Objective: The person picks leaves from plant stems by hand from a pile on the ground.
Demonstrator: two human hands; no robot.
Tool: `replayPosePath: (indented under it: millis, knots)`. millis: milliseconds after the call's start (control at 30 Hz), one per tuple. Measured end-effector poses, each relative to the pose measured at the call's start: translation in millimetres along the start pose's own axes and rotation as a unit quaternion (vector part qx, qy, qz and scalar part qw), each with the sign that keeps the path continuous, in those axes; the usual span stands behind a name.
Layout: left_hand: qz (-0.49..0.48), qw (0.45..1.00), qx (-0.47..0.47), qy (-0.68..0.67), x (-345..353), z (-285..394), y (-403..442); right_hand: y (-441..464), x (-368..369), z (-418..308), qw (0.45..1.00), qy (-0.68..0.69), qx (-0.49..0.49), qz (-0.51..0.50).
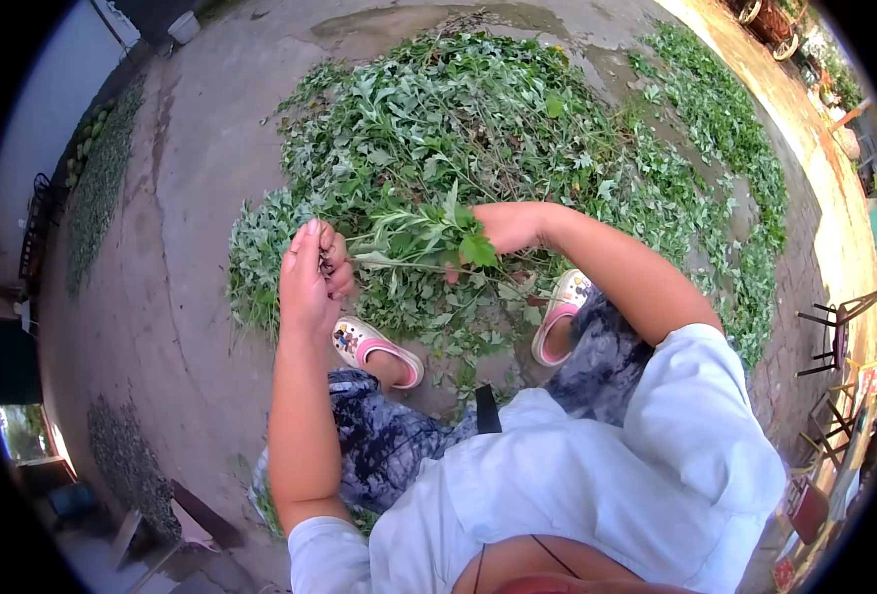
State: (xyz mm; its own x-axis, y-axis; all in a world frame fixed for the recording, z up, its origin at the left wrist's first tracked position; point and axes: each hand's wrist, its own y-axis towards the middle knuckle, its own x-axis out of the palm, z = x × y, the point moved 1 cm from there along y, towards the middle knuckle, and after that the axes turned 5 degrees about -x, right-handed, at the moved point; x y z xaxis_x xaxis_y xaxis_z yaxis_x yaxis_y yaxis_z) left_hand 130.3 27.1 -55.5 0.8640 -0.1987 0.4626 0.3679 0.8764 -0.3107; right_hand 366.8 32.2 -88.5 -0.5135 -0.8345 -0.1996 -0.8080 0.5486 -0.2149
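A: What does the left hand (309,282) do?
B: Its fingers are curled and pressed together, and some dark bits (325,259) are pinched among them.
A: And the right hand (503,228)?
B: It is closed around a green plant (409,238), but the leaves cover part of its fingers, so how each finger sits I cannot tell.
A: Where is this plant exactly?
B: It is between the two hands, above the near edge of a big leaf pile (438,109). Its stems point to the left hand; whether they touch it, I cannot tell.
A: What is below?
B: Two shoes (367,346) with pink trim, on the grey floor (210,139).
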Motion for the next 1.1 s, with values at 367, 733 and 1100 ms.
replayPosePath:
  millis: [367,733,1100]
  knots:
    - [0.023,0.963,0.185,-0.195,-73.7,35.6,-8.3,-78.9,-74.4,1.6,0.82,0.193,0.065,0.535]
    - [-0.127,0.909,0.202,-0.343,-81.4,47.1,-5.4,-4.9,-20.7,0.1,0.808,0.442,0.079,0.382]
    - [0.022,0.96,0.089,-0.265,-70.0,35.0,0.7,-47.3,-93.8,29.4,0.596,0.294,-0.06,0.744]
